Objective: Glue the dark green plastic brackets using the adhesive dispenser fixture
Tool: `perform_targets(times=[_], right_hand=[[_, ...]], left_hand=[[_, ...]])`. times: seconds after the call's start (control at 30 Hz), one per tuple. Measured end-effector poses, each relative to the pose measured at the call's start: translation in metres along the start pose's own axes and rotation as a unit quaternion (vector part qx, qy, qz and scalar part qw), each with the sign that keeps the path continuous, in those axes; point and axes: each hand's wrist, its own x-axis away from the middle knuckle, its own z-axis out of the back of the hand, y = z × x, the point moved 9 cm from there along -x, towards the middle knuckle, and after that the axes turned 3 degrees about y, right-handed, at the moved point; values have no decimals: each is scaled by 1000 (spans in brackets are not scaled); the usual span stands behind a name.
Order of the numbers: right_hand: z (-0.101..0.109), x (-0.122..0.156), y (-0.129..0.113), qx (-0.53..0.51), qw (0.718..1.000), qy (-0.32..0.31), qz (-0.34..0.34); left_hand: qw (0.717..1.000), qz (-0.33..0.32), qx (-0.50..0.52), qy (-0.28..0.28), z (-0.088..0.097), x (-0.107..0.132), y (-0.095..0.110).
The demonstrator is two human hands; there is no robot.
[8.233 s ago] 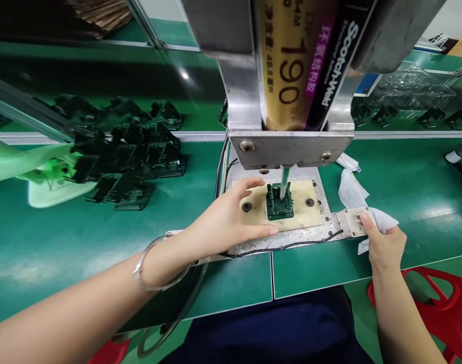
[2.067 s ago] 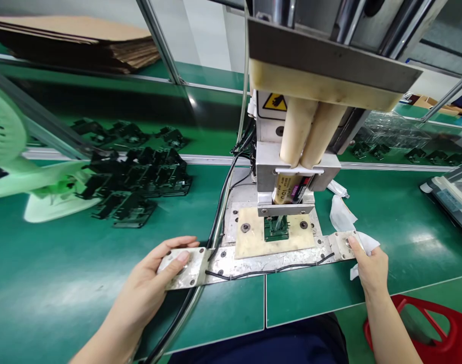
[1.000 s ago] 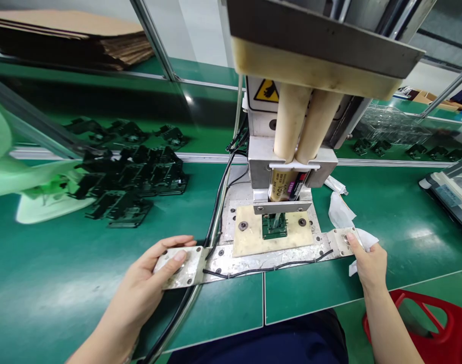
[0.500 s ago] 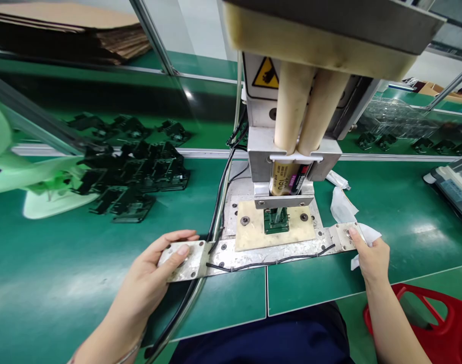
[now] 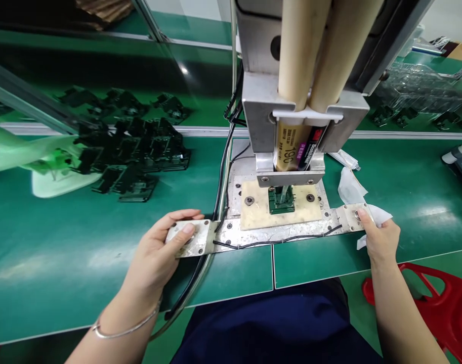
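Note:
At the left end of a metal base, my left hand (image 5: 149, 258) is closed around a metal button plate (image 5: 202, 242), thumb on top and fingers beneath. My right hand (image 5: 382, 242) clasps the matching right button plate (image 5: 346, 222), its thumb on a round button. Between them, a small dark green plastic part (image 5: 290, 206) sits in a cream fixture block (image 5: 253, 220). Directly above stands a two-part adhesive cartridge (image 5: 289, 146) in a metal holder (image 5: 257, 108); its clear nozzle reaches down to the part. Whether nozzle and part touch, I cannot tell.
Several dark plastic parts (image 5: 139, 146) are grouped at left beside a light green fan (image 5: 59, 187). White paper (image 5: 350, 188) lies by my right hand. Black cables (image 5: 220, 197) run past the base's left side. A red stool (image 5: 439, 308) stands at lower right.
The view has tilted downward, so the bench appears higher and the cartridge larger. Both hands stay on their button plates, and the green part remains in the fixture.

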Motion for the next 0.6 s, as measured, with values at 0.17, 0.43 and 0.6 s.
perform_targets(times=[0.17, 0.43, 0.6], right_hand=[[0, 1, 2, -7, 1000, -2, -8], [1, 1, 1, -6, 1000, 5, -7], [1, 1, -2, -14, 1000, 6, -7]], left_hand=[[1000, -1, -1, 0, 0, 0, -1], [1000, -3, -1, -3, 4, -1, -5], [1000, 0, 1, 3, 2, 1, -2]])
